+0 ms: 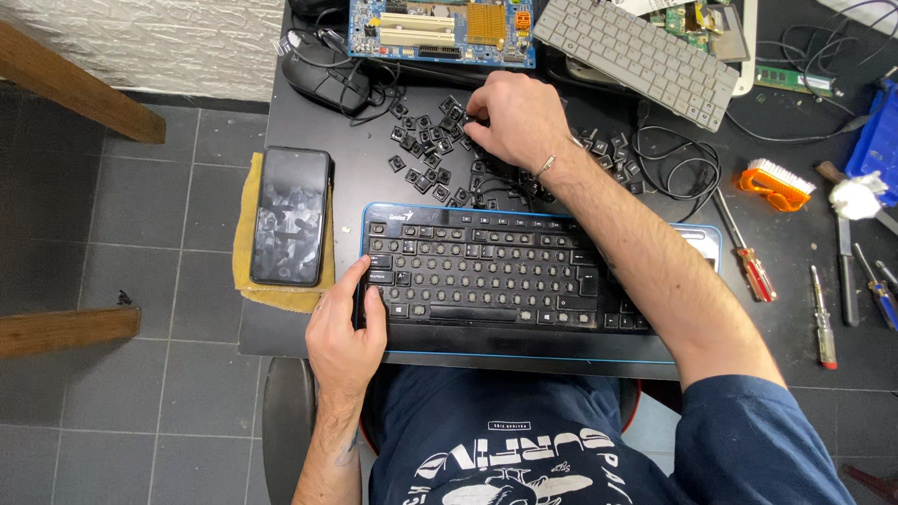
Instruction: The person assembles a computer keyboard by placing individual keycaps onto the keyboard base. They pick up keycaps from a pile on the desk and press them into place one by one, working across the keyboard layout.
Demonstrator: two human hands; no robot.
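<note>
Head view: left hand (344,329) grips the left edge of the black keyboard (505,281), fingers wrapped around its side, thumb on top. The keyboard lies on the dark bench (795,309), right in front of the person. Right hand (513,117) reaches past it into the pile of loose keycaps (426,154), fingers curled down narrow among them; whether they pinch one, I cannot tell. A phone (290,215) on a yellow cloth (245,224) lies left of the keyboard; screwdrivers (748,257) lie to its right.
</note>
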